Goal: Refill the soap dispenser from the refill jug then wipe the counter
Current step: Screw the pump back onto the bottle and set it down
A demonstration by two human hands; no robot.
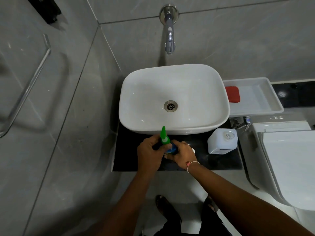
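Note:
The soap dispenser (171,149), a blue bottle, stands on the black counter (219,161) just in front of the white basin (173,99). My right hand (183,155) wraps around the bottle's body. My left hand (150,155) grips the green pump head (164,137), whose nozzle points away toward the basin. The white refill jug (222,141) sits on the counter to the right, cap on top. A red cloth (232,94) lies in a white tray (265,99) at the back right. A small white round thing peeks out beside my right hand.
A chrome wall tap (169,33) hangs over the basin. A white toilet (289,159) stands at the right, below the counter. A chrome rail (29,86) is fixed to the left wall. My feet in sandals are on the floor below.

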